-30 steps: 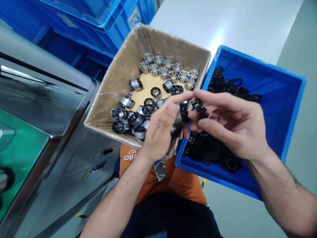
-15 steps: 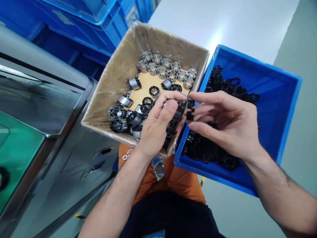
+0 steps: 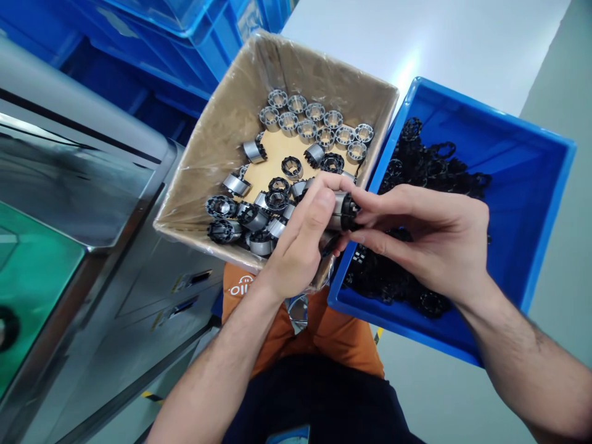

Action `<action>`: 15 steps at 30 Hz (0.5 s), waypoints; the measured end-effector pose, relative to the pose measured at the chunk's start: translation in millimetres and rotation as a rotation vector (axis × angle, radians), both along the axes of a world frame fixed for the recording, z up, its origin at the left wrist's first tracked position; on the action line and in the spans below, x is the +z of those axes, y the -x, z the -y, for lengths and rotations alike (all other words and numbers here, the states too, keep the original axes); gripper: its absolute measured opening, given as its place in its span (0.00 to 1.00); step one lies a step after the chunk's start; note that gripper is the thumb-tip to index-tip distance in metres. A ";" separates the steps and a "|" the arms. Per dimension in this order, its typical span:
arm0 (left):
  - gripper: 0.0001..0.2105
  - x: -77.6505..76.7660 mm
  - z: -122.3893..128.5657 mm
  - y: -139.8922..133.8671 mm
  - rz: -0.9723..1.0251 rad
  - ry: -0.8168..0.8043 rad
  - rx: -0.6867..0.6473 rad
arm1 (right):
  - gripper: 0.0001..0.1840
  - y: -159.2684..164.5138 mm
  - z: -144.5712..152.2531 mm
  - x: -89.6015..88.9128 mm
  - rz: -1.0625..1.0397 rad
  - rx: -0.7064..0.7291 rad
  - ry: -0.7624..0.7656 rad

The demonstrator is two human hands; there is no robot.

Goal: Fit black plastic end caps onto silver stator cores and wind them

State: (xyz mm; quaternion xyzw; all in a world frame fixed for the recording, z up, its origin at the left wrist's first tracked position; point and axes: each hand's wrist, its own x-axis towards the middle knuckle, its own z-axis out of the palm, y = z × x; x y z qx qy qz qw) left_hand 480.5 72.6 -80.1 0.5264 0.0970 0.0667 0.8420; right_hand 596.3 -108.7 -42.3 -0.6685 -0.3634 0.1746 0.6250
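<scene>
My left hand (image 3: 300,240) is wrapped round a silver metal ring core (image 3: 339,211), just above the near right corner of the cardboard box (image 3: 210,123). A black toothed plastic ring (image 3: 351,213) sits against the core's right end. My right hand (image 3: 435,237) grips this black ring between thumb and fingers, over the blue bin (image 3: 539,203). Part of another dark piece shows below the core, beside my left fingers. Whether the ring is fully seated cannot be seen.
Bare metal cores (image 3: 306,131) stand in rows at the box's far side; several cores with black rings (image 3: 253,216) lie nearer. Loose black plastic rings (image 3: 430,160) fill part of the blue bin. Blue crates (image 3: 203,55) stand back left, a metal machine (image 3: 139,296) at left.
My right hand has brought the black ring against the core's end; before, it was held slightly apart. The core in my left hand has turned so its silver side shows.
</scene>
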 end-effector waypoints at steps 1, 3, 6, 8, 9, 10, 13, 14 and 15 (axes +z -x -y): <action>0.20 0.1 0.5 0.6 0.007 -0.003 -0.011 | 0.27 -0.1 0.1 -0.4 0.036 0.012 -0.002; 0.20 -0.1 2.3 2.4 0.035 -0.016 -0.029 | 0.27 3.5 -1.3 -3.4 0.063 0.008 -0.015; 0.19 -1.5 1.8 4.3 0.070 -0.049 -0.051 | 0.26 9.8 -5.7 -11.0 0.001 -0.027 -0.057; 0.18 -1.7 -6.9 3.1 0.074 -0.138 -0.042 | 0.25 3.4 -6.2 -14.9 -0.011 -0.020 -0.077; 0.18 -0.9 -15.1 1.6 0.062 -0.225 -0.012 | 0.23 -5.0 -4.5 -16.0 0.005 -0.039 -0.064; 0.20 0.8 -25.6 -0.1 0.034 -0.342 0.039 | 0.20 -16.7 -1.1 -16.6 0.037 -0.087 -0.029; 0.26 10.4 -64.8 -4.9 -0.175 -0.781 0.209 | 0.07 -59.9 17.3 -17.3 0.184 -0.280 0.274; 0.28 14.4 -77.2 -5.8 -0.255 -0.910 0.219 | 0.07 -72.2 24.5 -17.7 0.228 -0.283 0.428; 0.29 18.1 -87.4 -6.3 -0.314 -1.020 0.231 | 0.10 -81.3 31.0 -18.4 0.253 -0.219 0.590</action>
